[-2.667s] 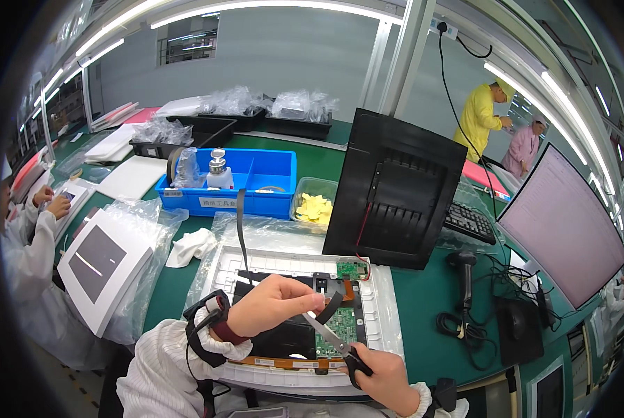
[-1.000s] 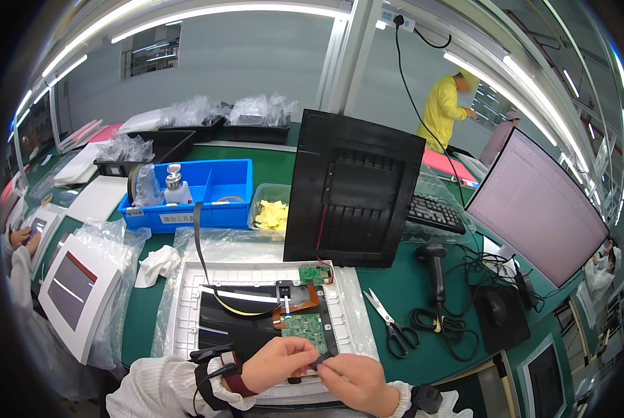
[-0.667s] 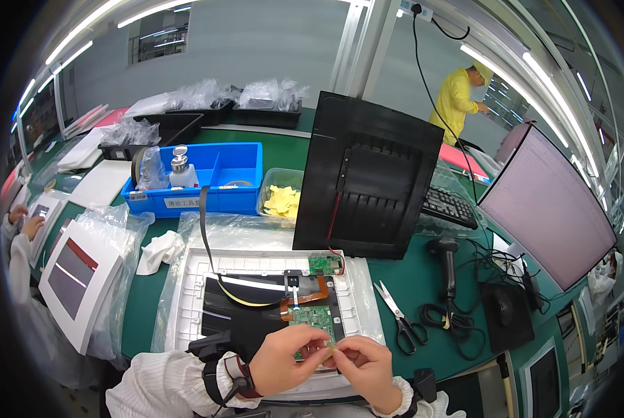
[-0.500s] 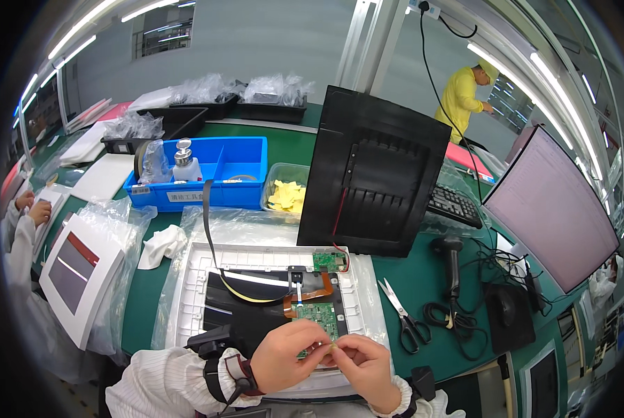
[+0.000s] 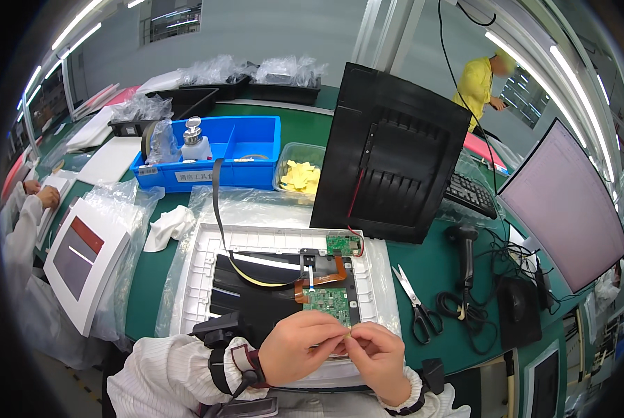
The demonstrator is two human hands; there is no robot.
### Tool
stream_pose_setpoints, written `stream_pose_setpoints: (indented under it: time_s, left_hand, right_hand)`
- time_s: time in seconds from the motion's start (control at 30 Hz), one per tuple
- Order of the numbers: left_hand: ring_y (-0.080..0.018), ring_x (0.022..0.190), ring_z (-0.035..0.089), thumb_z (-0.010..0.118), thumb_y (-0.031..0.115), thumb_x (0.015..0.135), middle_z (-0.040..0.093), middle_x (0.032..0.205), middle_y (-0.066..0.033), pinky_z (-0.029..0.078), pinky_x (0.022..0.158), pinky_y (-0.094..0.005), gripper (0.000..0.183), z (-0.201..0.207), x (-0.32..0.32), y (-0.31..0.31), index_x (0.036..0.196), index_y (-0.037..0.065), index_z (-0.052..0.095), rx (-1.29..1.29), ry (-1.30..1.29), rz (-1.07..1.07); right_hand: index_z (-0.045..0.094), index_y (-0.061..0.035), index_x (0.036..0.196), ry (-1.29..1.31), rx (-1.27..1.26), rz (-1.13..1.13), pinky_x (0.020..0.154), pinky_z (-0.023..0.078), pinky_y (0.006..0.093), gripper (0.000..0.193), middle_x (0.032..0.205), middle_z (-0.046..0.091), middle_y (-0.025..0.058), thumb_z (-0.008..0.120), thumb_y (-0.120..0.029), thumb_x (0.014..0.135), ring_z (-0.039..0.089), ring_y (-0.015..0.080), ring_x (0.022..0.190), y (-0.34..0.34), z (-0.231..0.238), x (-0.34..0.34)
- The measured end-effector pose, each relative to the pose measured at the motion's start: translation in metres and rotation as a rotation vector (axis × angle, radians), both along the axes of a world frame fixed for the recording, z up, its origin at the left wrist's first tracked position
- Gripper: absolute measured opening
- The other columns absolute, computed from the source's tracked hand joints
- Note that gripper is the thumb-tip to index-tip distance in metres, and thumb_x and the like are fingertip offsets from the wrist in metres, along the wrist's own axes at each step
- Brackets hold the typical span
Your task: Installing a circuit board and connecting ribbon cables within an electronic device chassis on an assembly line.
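My left hand [image 5: 300, 347] and my right hand [image 5: 377, 359] meet fingertip to fingertip over the near edge of an open white device housing [image 5: 199, 279]. Both are closed in a pinch on a tiny yellowish piece [image 5: 348, 334], mostly hidden by the fingers. Just beyond them is a green circuit board [image 5: 329, 301], partly covered by my left hand. Inside the housing lie a dark panel, an orange flat cable [image 5: 334, 274] and a smaller green board [image 5: 343, 244]. A red wire links that board to a black back cover [image 5: 394, 160] propped upright behind.
Scissors [image 5: 418, 306], a handheld scanner [image 5: 462, 258] and a mouse [image 5: 515, 306] lie to the right, below a monitor [image 5: 566, 209]. Behind are a blue tool box [image 5: 207, 182] and a tub of yellow slips [image 5: 300, 177]. A white cloth [image 5: 167, 228] lies left. A co-worker's hands [image 5: 46, 197] show far left.
The view has shifted, so the bench appears farther right and slightly higher. Both hands stay together in the same pinch. Nothing on the bench has visibly been moved.
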State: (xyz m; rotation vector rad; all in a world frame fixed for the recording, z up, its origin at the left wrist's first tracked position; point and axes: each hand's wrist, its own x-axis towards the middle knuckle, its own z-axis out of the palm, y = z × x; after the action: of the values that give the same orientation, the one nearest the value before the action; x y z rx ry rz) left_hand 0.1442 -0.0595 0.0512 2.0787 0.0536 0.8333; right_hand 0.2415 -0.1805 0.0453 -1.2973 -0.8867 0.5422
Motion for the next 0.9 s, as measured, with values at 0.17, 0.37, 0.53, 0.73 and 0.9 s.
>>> stream_pose_setpoints:
  time_s: [0.17, 0.37, 0.53, 0.73, 0.9]
  left_hand:
    - [-0.0246, 0.071, 0.058, 0.060, -0.001, 0.070, 0.060, 0.078, -0.0106, 0.047, 0.062, -0.0292, 0.014, 0.002, -0.001, 0.000, 0.084, 0.001, 0.060, -0.068, 0.008, -0.029]
    - [-0.0238, 0.069, 0.059, 0.060, -0.001, 0.071, 0.060, 0.078, -0.0108, 0.048, 0.061, -0.0279, 0.014, 0.002, -0.002, 0.001, 0.084, 0.000, 0.061, -0.123, 0.035, -0.063]
    - [-0.0231, 0.069, 0.059, 0.060, 0.000, 0.071, 0.060, 0.078, -0.0104, 0.048, 0.059, -0.0273, 0.013, 0.004, -0.002, 0.000, 0.085, 0.000, 0.061, -0.146, 0.058, -0.074]
    - [-0.0226, 0.069, 0.059, 0.061, 0.001, 0.072, 0.060, 0.079, -0.0104, 0.049, 0.059, -0.0270, 0.014, 0.002, -0.002, 0.001, 0.085, 0.000, 0.062, -0.127, 0.065, -0.065]
    - [-0.0227, 0.069, 0.059, 0.061, 0.000, 0.071, 0.060, 0.079, -0.0106, 0.049, 0.059, -0.0274, 0.013, 0.001, -0.003, -0.001, 0.085, 0.000, 0.061, -0.126, 0.058, -0.063]
  right_hand:
    - [0.056, 0.0086, 0.084, -0.138, -0.047, 0.017, 0.059, 0.050, 0.0224, 0.007, 0.083, 0.056, 0.0121, 0.055, 0.006, 0.077, 0.061, 0.0163, 0.072, -0.003, 0.000, 0.006]
    - [0.057, 0.0062, 0.082, -0.299, -0.066, 0.027, 0.058, 0.049, 0.0222, 0.006, 0.078, 0.057, 0.0118, 0.057, 0.004, 0.076, 0.059, 0.0164, 0.067, -0.004, 0.004, 0.010]
    - [0.057, 0.0039, 0.079, -0.352, -0.090, -0.004, 0.054, 0.046, 0.0246, 0.005, 0.074, 0.058, 0.0111, 0.059, 0.003, 0.074, 0.057, 0.0189, 0.064, -0.005, 0.005, 0.009]
    - [0.058, 0.0033, 0.080, -0.414, -0.107, 0.024, 0.054, 0.045, 0.0254, 0.008, 0.073, 0.059, 0.0108, 0.060, 0.003, 0.073, 0.058, 0.0196, 0.063, -0.005, 0.004, 0.011]
    - [0.059, 0.0034, 0.081, -0.461, -0.091, 0.030, 0.054, 0.046, 0.0253, 0.008, 0.073, 0.059, 0.0108, 0.060, 0.003, 0.072, 0.058, 0.0193, 0.063, -0.005, 0.006, 0.013]
